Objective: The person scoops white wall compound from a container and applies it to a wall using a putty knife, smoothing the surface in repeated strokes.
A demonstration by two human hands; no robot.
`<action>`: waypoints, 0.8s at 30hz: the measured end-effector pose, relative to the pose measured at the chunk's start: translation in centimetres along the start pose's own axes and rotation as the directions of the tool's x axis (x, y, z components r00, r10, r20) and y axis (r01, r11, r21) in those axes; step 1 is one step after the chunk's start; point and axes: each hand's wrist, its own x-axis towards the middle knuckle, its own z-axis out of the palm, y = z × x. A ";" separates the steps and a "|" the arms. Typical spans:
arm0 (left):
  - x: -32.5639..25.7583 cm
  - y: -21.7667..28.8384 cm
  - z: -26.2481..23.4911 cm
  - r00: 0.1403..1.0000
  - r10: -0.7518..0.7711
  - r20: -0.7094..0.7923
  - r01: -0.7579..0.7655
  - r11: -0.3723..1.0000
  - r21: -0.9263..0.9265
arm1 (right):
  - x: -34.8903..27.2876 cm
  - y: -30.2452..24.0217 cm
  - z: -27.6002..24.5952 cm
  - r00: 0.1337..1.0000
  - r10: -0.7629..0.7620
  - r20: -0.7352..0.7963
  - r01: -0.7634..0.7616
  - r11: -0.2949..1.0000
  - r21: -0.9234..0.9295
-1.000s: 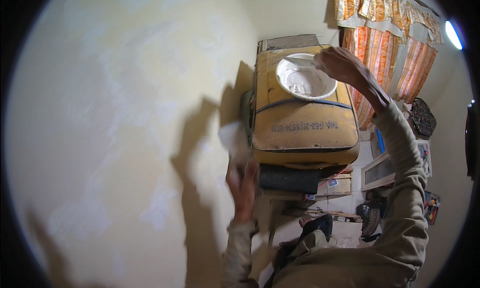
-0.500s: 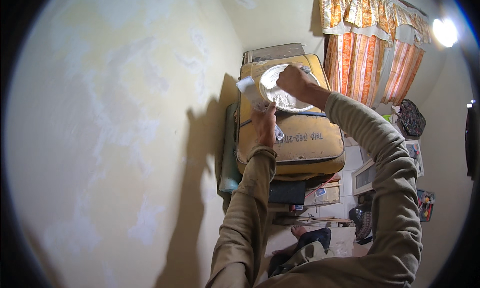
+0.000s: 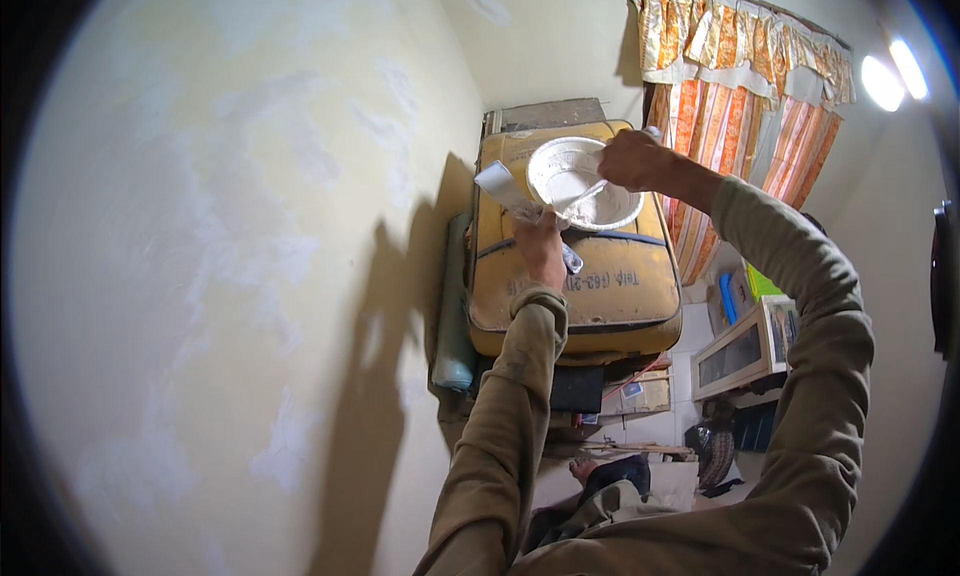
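Observation:
A white round tub [image 3: 534, 184] of pale, pasty filler [image 3: 566, 186] stands on a worn yellow suitcase [image 3: 625, 311]. My left hand [image 3: 541, 250] is closed at the tub's near-left rim, around a scraper [image 3: 498, 183]. Its flat white blade points up and left, and its handle end sticks out below the hand. Above the tub's right side, my right hand [image 3: 635, 163] grips a spatula [image 3: 592, 192]. The thin blade reaches down into the filler, while the handle end shows beyond my fist. Whether the spatula touches the scraper is hard to make out.
A wall [image 3: 200, 276] with pale filler patches rises along the left. Orange-and-white curtains [image 3: 690, 121] hang behind the tub to the right. A rolled greenish mat [image 3: 455, 326] stands between suitcase and wall. On the floor at right lies a white-framed cabinet [image 3: 735, 356].
My right hand has moved right and slightly up, bringing the spatula blade into sight in the tub. My left hand has shifted slightly right, still with the scraper. The view has shifted a little.

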 end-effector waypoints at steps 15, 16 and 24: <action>-12.3 13.5 -9.0 0.989 -0.120 -0.084 0.142 0.918 0.371 | -8.9 -6.4 -1.9 0.935 0.352 -0.028 0.092 -0.165 0.982; -14.9 13.3 -10.0 0.997 -0.078 -0.014 0.078 0.928 0.363 | -9.1 -8.6 -2.9 0.944 0.314 -0.100 0.190 -0.270 0.944; -31.4 14.0 -22.5 0.974 -0.118 -0.192 0.220 0.678 0.701 | -1.0 -23.3 -18.8 0.454 0.497 -0.739 0.830 0.064 0.553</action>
